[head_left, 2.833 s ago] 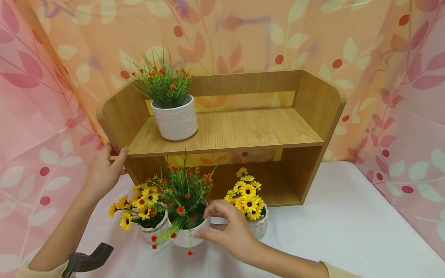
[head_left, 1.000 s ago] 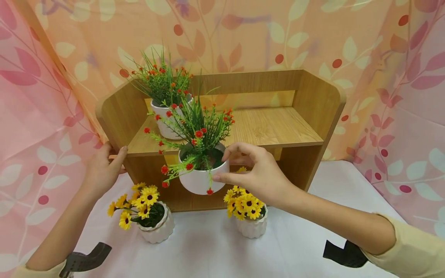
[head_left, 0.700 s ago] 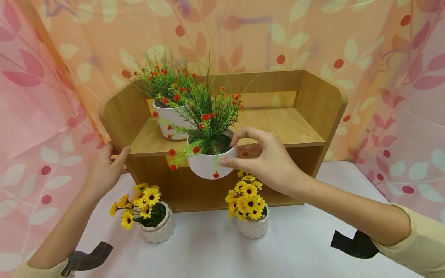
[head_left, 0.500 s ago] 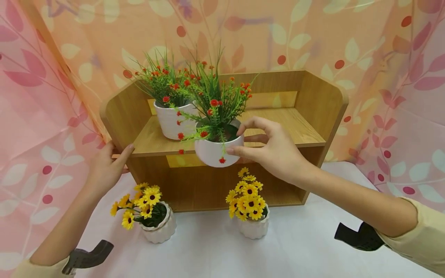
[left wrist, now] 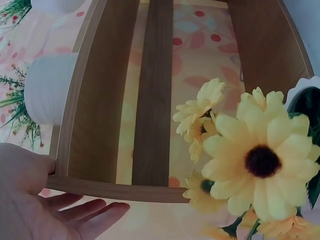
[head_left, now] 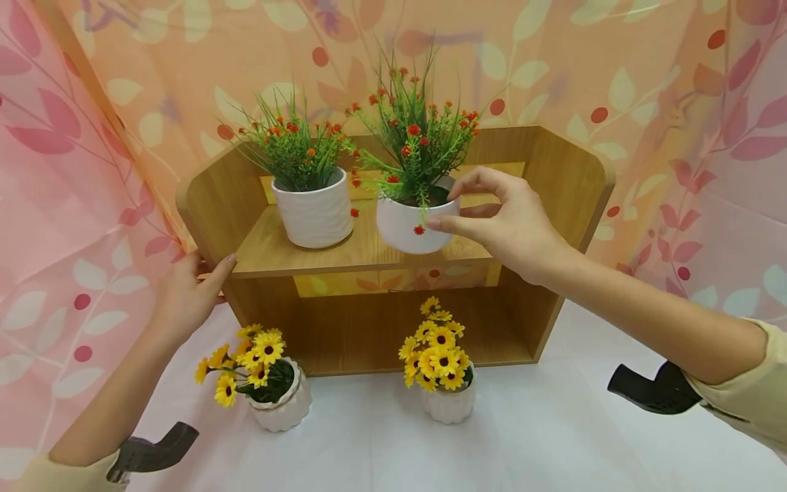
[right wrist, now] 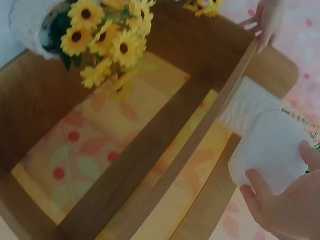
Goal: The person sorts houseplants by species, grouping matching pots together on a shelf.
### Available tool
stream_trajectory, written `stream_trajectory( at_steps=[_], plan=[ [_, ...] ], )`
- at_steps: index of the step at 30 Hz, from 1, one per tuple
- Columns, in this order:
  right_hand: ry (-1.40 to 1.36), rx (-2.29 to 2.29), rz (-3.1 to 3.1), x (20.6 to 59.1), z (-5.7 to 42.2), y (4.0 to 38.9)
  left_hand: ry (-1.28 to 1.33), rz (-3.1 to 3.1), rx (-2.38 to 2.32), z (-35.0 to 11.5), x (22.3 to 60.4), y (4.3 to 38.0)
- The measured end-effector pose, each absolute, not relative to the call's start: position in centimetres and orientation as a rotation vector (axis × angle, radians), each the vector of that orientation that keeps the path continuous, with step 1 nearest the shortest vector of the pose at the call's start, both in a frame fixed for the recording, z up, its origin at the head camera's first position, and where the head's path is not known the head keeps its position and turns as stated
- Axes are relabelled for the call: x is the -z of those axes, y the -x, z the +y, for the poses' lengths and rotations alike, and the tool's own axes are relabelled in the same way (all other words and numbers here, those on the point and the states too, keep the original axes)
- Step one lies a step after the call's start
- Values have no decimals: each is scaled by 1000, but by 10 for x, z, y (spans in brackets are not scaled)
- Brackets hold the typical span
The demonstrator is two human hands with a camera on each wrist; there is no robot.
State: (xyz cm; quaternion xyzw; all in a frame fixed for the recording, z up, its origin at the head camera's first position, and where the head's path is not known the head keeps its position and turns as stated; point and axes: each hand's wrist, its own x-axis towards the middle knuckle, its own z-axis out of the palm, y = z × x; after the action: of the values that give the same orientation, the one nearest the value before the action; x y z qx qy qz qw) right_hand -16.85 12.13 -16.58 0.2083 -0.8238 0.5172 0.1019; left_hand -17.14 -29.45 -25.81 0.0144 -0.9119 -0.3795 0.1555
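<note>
My right hand (head_left: 513, 222) pinches the rim of a rounded white flowerpot (head_left: 415, 229) with green grass and small red flowers, thumb outside and a fingertip over the rim. In the head view it appears in front of the upper board of a wooden shelf (head_left: 393, 266). From the right wrist its pale underside shows, apart from the board. My left hand (head_left: 187, 297) grips the shelf's left side panel, thumb at the front edge, fingers along the outer face. A ribbed white flowerpot (head_left: 313, 215) with red flowers stands on the upper board, left of the held one.
Two small white pots of yellow daisies stand on the white tablecloth (head_left: 369, 437) before the shelf: a left pot (head_left: 283, 403) and a right pot (head_left: 449, 403). The upper board (head_left: 522, 232) extends right behind my right hand. A patterned curtain (head_left: 393, 55) hangs behind.
My right hand has lifted the red-flowered pot from between the daisy pots, up and rightward to the upper board's level. My left hand stays on the shelf side.
</note>
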Motion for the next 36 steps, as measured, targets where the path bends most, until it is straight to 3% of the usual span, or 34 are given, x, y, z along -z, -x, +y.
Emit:
stream_trajectory(
  at_steps=[36],
  plan=[
    [-477,-1411,-2523,180,149,239,-6,-2781,885,-304,258,172]
  ],
)
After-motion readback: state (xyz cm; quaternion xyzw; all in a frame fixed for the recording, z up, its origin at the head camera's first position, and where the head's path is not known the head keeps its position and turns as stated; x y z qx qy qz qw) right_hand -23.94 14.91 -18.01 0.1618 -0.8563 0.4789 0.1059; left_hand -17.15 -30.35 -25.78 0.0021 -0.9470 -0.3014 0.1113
